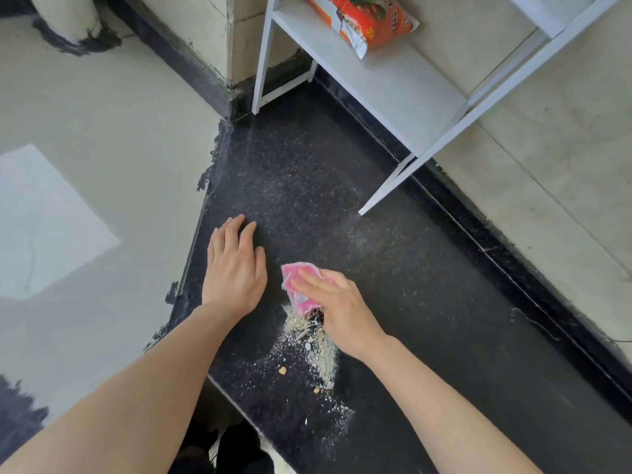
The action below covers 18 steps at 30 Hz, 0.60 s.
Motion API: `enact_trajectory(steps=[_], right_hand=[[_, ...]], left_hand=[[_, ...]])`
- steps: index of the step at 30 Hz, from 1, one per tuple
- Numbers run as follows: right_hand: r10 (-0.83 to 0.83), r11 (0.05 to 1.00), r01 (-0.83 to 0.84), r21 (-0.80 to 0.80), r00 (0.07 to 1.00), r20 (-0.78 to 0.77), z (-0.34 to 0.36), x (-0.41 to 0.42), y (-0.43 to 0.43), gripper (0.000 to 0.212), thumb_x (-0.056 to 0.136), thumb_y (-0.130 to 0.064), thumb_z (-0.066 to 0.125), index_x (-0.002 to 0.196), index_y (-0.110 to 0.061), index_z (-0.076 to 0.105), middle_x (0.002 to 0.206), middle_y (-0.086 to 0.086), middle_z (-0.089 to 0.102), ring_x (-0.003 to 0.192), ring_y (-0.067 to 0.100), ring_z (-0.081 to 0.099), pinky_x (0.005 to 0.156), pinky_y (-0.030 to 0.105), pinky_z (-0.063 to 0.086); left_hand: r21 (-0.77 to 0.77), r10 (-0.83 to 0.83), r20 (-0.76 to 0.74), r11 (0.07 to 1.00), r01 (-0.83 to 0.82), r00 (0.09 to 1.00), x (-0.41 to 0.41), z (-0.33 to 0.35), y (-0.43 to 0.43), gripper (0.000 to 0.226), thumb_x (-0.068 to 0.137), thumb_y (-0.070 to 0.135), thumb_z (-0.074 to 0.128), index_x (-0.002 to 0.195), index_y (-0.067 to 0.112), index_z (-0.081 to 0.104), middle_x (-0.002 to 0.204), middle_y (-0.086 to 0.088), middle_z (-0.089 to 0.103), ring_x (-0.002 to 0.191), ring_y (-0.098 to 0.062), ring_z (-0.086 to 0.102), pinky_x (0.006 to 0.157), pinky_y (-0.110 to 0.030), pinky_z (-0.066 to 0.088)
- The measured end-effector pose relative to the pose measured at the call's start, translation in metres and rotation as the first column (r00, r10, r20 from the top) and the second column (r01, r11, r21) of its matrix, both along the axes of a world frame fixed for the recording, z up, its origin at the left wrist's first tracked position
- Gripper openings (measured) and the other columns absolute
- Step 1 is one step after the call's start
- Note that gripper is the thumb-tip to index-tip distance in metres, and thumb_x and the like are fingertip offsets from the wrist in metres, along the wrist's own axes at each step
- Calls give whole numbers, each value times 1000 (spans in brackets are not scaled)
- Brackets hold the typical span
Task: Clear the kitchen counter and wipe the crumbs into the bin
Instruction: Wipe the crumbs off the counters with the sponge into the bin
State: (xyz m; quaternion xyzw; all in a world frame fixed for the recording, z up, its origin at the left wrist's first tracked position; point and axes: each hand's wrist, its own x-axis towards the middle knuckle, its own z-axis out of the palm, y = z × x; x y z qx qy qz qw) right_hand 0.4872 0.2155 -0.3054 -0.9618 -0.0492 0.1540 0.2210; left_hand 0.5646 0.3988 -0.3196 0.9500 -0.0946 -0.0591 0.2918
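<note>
A pink cloth [294,280] lies bunched on the black speckled counter [393,268], and my right hand [337,309] holds it down with fingers over its top. A trail of pale crumbs [316,350] spreads from the cloth toward the counter's near edge, with a few larger orange bits among them. My left hand [234,268] rests flat on the counter just left of the cloth, fingers straight and holding nothing. No bin is in view.
A white metal shelf rack [386,80] stands on the far part of the counter, with an orange food packet [367,20] on its lower shelf. The counter's left edge [196,241] drops to a pale floor. A tiled wall runs along the right.
</note>
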Motion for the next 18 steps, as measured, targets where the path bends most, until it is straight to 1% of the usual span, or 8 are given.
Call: enact_trajectory(steps=[3,6,8,10,13,15,16,18], right_hand=[[-29,973,60,224,990,-139,20,-33,3,69,82,19,41,132,-27,55,140,-10,46,125,5,35,110,17,23],[-190,879,247,407,966,-175,46,-37,-8,62,86,13,48,120,-36,63,128,-16,57,118,-8,45,101,8,34],[-278,827,313,467,950,-144,54,-22,-24,54,87,12,51,119,-30,65,125,-11,62,118,-4,52,100,15,41],[-420,740,429,518,896,-143,50,-5,-42,44,89,12,49,119,-15,66,122,0,66,116,10,59,104,29,43],[-596,717,599,356,792,-132,26,2,-53,51,89,16,40,125,-13,62,120,15,61,113,31,57,111,38,34],[-603,777,602,182,795,-56,9,-14,-42,64,86,15,35,129,-26,58,111,9,49,103,30,49,102,26,30],[-584,799,578,168,812,-18,5,-26,-32,66,85,14,36,127,-32,58,107,5,44,100,26,44,97,25,29],[-543,811,536,235,839,-37,4,-50,-10,65,86,11,41,125,-38,57,108,1,41,104,23,42,104,29,27]], left_hand=[[-90,-96,-65,992,90,993,-8,8,16,48,100,24,33,144,4,29,153,-12,23,142,-27,15,118,-37,8],[-137,-91,-119,988,75,989,-37,16,37,50,100,25,33,146,6,25,154,-8,20,142,-23,12,118,-34,8],[-143,-82,-135,988,63,987,-61,18,49,51,100,26,33,147,7,23,155,-7,19,143,-22,12,119,-35,8],[-94,-93,-136,992,81,986,-78,18,60,53,100,28,32,148,8,20,156,-5,16,144,-20,8,119,-33,6],[47,-149,-107,987,155,983,-90,10,70,58,100,31,28,150,8,10,159,-4,5,146,-18,-1,119,-30,-1],[99,-164,-100,980,174,981,-94,5,71,60,100,33,27,151,9,5,159,-4,1,146,-18,-4,119,-30,-4],[114,-162,-103,978,173,981,-94,3,71,61,100,34,27,151,10,4,159,-4,0,146,-18,-6,118,-31,-4],[134,-151,-110,977,165,982,-95,0,69,61,100,35,26,151,11,2,159,-4,-1,146,-19,-7,117,-32,-4]])
